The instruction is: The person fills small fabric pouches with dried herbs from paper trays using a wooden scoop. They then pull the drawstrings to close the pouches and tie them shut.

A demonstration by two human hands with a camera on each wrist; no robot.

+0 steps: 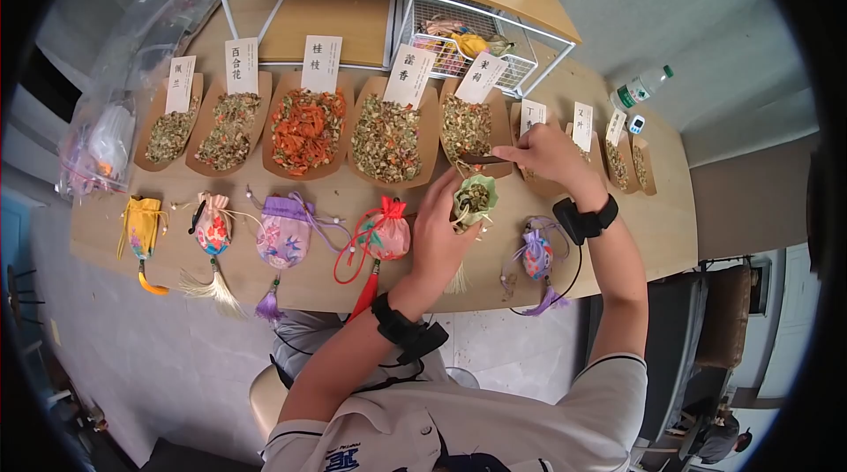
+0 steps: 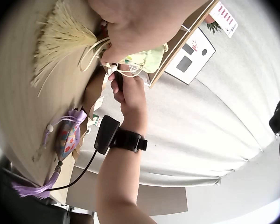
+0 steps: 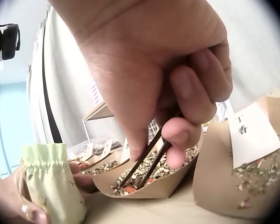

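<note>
- Right hand (image 1: 547,157) had the dark tweezers (image 3: 154,165) pinched between thumb and fingers, tips down in the herbs (image 1: 468,123) of one paper tray (image 3: 172,184). The prongs stood a bit apart; couldn't tell if they had caught anything.
- Left hand (image 1: 438,229) was wrapped round the green pouch (image 3: 53,182), so it was obviously the nearer one to it. Pouch sat pretty much upright, mouth open and facing up, some herb mix showing inside.
- Big spatial thing, imo: from the right hand, the pouch lay to the left and closer to the person's body, just beside the near end of that tray. Tweezers ran sideways from the hand and slanted down, while the pouch's long axis was roughly vertical, so tips to pouch mouth was a short hop up and toward the body.
- Neighbours on the desk (image 1: 653,198): a red-topped pouch (image 1: 386,234) left of the left hand, and a purple pouch (image 1: 536,256) off to the right.
</note>
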